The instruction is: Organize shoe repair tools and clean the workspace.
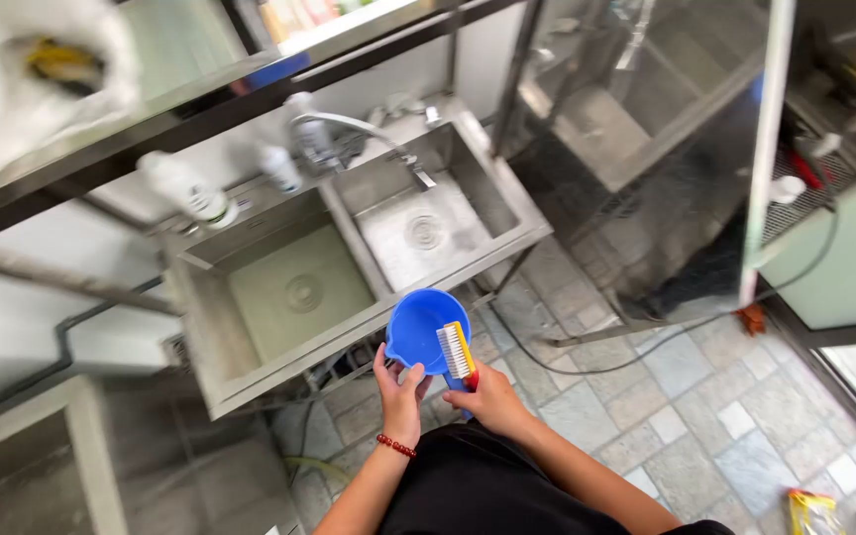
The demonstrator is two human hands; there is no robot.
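Observation:
My left hand (400, 391), with a red bead bracelet on the wrist, grips the near rim of a blue plastic scoop bowl (418, 325). My right hand (487, 398) holds a yellow scrub brush (457, 351) with white bristles, and seems to clasp the bowl's handle too. The brush lies across the bowl's right edge. Both hands are held close together just in front of a steel double sink (349, 258).
A curved tap (349, 127) hangs over the right basin. White bottles (190, 190) stand on the sink's back ledge under a metal shelf (180, 94). A black cable (646, 337) crosses the tiled floor. Steel cabinets stand at right.

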